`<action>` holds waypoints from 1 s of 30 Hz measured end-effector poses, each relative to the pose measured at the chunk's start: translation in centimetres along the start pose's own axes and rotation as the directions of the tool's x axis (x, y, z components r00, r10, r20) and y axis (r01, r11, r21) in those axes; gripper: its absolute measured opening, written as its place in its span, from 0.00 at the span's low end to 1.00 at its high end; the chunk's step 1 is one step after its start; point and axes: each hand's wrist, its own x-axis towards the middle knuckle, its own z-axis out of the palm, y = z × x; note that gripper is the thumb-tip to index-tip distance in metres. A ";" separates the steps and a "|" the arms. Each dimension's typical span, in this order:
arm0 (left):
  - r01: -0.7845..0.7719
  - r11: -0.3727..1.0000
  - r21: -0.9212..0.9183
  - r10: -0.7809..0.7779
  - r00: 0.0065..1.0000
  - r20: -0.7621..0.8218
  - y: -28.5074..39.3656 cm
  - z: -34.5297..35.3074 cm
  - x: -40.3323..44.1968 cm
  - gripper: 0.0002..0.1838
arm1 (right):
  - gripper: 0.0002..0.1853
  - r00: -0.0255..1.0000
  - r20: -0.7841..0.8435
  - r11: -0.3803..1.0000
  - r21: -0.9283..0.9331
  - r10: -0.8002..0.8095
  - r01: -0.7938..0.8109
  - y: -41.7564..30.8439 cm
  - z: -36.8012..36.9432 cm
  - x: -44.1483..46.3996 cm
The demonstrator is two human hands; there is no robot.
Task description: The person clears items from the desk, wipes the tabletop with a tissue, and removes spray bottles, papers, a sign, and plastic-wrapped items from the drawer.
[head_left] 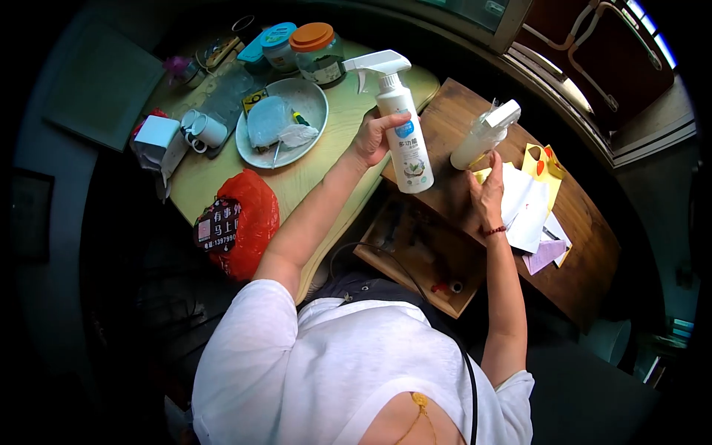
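My left hand (pixel 376 139) is closed around a white spray bottle (pixel 407 144) with a white trigger head and a blue label. The bottle is held upright above the gap between the two tables, its printed front facing me. On the right, my right hand (pixel 486 191) is beside a second spray bottle (pixel 472 145), pale and with clear plastic about its white head. The thumb and fingers of that hand are apart, close to the lower part of the bottle. Whether they touch it I cannot tell.
A pale green table (pixel 348 133) carries a plate (pixel 321 111) with a plastic bag, jars (pixel 315 55), white mugs (pixel 208 127) and a red bag (pixel 252 222). Papers (pixel 526 211) lie on the wooden table (pixel 586 237), above an open drawer (pixel 400 267). A black cable crosses my front.
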 end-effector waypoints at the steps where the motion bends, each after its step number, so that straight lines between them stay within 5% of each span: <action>1: -0.032 0.997 0.065 0.032 0.999 0.004 0.2 0.0 -0.6 0.21 | 0.30 0.999 -0.030 1.000 0.016 0.014 -0.014 -0.4 -1.0 -1.3; 6: -0.023 0.998 0.058 0.025 0.999 -0.030 -0.4 -1.4 -2.1 0.22 | 0.22 0.960 -0.271 0.996 0.067 0.074 -0.058 -0.5 -8.3 -8.4; 10: 0.046 0.999 -0.030 -0.047 0.998 -0.039 -0.7 -1.8 -2.5 0.25 | 0.21 0.864 -0.503 0.947 -0.261 0.033 -0.188 6.3 -14.3 -11.1; 13: 0.064 0.996 -0.061 -0.067 0.997 -0.047 -0.9 -1.6 -3.0 0.27 | 0.19 0.761 -0.636 0.882 -0.277 0.128 -0.381 11.9 -16.7 -12.0; 17: 0.074 0.996 -0.045 -0.077 0.995 -0.063 -1.9 -2.0 -3.0 0.27 | 0.19 0.648 -0.706 0.762 -0.242 0.287 -0.601 18.9 -16.9 -13.6; 30: 0.091 0.995 -0.037 -0.094 0.991 -0.096 -2.2 -3.1 -3.3 0.28 | 0.17 0.632 -0.754 0.775 -0.290 0.177 -0.562 20.0 -16.6 -12.9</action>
